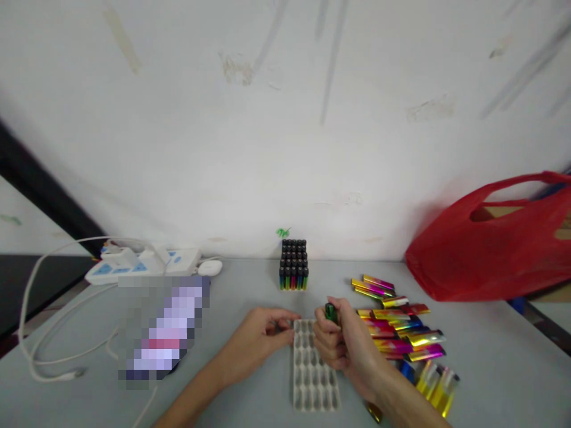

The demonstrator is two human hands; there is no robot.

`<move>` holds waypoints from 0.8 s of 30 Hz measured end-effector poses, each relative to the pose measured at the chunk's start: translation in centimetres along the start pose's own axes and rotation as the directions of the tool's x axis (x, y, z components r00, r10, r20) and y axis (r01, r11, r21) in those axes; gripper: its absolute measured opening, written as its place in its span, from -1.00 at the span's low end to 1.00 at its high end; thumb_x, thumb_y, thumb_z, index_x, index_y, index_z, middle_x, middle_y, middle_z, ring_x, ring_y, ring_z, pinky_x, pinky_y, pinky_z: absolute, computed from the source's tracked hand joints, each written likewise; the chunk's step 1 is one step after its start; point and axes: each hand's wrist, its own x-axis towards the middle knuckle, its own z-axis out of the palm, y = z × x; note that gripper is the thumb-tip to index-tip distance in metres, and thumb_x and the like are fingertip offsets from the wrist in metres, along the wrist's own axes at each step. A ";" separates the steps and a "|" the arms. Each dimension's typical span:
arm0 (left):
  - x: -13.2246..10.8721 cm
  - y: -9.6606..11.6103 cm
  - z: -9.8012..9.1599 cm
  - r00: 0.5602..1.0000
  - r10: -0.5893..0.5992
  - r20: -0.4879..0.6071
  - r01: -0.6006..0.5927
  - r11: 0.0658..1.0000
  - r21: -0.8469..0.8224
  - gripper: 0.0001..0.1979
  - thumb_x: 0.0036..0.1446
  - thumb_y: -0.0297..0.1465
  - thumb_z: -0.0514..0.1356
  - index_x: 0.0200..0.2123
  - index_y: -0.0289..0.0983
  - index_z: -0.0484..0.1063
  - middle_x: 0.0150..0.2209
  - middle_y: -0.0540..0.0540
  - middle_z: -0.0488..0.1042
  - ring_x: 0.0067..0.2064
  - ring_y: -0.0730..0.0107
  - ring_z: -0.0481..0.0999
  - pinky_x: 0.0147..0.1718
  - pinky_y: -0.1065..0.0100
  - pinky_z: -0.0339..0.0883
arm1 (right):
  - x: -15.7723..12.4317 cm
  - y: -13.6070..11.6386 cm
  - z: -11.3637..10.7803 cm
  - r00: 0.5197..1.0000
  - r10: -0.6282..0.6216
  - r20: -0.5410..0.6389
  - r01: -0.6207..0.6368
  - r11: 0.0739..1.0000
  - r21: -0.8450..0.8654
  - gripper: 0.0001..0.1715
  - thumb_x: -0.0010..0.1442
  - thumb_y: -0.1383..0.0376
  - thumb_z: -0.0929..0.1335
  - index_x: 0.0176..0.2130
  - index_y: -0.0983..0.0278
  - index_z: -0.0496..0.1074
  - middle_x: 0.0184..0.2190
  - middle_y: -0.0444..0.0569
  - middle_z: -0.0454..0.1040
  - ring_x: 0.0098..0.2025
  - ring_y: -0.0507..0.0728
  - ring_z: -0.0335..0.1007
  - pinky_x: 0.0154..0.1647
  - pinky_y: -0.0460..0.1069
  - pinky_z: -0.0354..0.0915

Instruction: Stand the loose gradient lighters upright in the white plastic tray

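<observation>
My right hand (343,345) is closed around a lighter (331,311) with a green body and black top, held upright over the far right corner of an empty pale tray (312,374) of small pockets. At the tray's far left edge, my left hand (259,342) rests with its fingers curled, pinching the rim. A full block of lighters with black tops (293,265) stands upright further back near the wall. Several loose shiny multicoloured lighters (401,333) lie in a heap just right of my right hand.
A red plastic bag (491,249) sits at the back right against the wall. A white power strip (143,264) with plugs and white cables (49,333) lies at the back left. A blurred-out flat object (163,330) lies left of my left hand.
</observation>
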 end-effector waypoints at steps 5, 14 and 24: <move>0.1 -0.4 0.0 1.000 -0.003 0.007 0.003 1.000 -0.014 -0.52 0.31 -0.09 0.39 0.10 -0.32 0.72 -0.21 -0.13 0.71 -0.20 0.19 0.58 -0.21 0.32 0.37 | 0.0 0.2 0.1 0.998 -0.035 -0.043 0.032 0.998 -0.048 -0.37 0.18 -0.19 0.40 -0.52 0.14 0.08 -0.65 -0.38 -0.15 -0.62 -0.07 -0.36 -0.64 -0.08 -0.34; 0.1 0.3 0.0 1.000 -0.019 -0.001 0.019 1.000 -0.001 -0.53 0.27 -0.11 0.39 0.07 -0.33 0.74 -0.25 -0.13 0.68 -0.26 0.21 0.55 -0.29 0.35 0.33 | 0.1 -0.4 0.3 0.999 0.023 -0.025 -0.022 1.000 0.010 -0.27 0.08 -0.26 0.45 -0.55 0.15 0.06 -0.66 -0.40 -0.18 -0.63 -0.09 -0.40 -0.65 -0.09 -0.39; 0.0 0.3 0.0 0.999 -0.026 -0.023 0.026 0.999 0.024 -0.58 0.26 -0.17 0.39 0.05 -0.31 0.74 -0.32 -0.04 0.61 -0.37 0.36 0.44 -0.42 0.43 0.23 | 0.4 -0.2 0.0 0.999 0.043 -0.026 -0.042 0.999 0.030 -0.26 0.06 -0.25 0.48 -0.55 0.16 0.05 -0.66 -0.40 -0.16 -0.62 -0.10 -0.40 -0.65 -0.10 -0.40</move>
